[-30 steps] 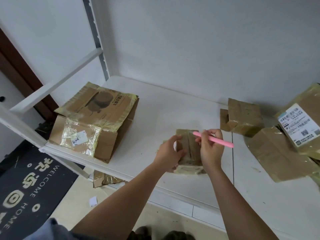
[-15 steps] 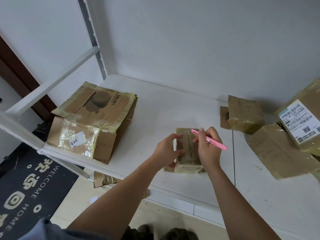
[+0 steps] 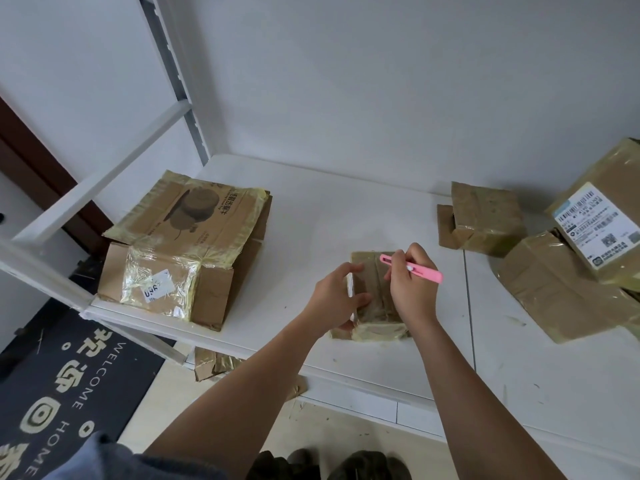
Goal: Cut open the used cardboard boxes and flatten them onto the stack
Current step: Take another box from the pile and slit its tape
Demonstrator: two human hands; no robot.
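Note:
A small tape-wrapped cardboard box [image 3: 372, 308] stands on the white shelf [image 3: 311, 237] near its front edge. My left hand [image 3: 337, 294] grips the box's left side, fingers on top and thumb on the near face. My right hand [image 3: 412, 285] holds a pink cutter [image 3: 412, 269] like a pen, its tip over the taped seam on the box's top. A stack of flattened cardboard [image 3: 187, 244] lies at the shelf's left end.
Three more taped boxes sit at the right: a small one [image 3: 485, 220], a larger one [image 3: 568, 292] and a labelled one [image 3: 602, 216] against the wall. Cardboard scraps [image 3: 214, 363] lie on the floor below the shelf, beside a dark welcome mat [image 3: 62, 386].
My right hand has lowered the pink cutter from above the box to its top seam. My left hand has kept its hold on the box's left side.

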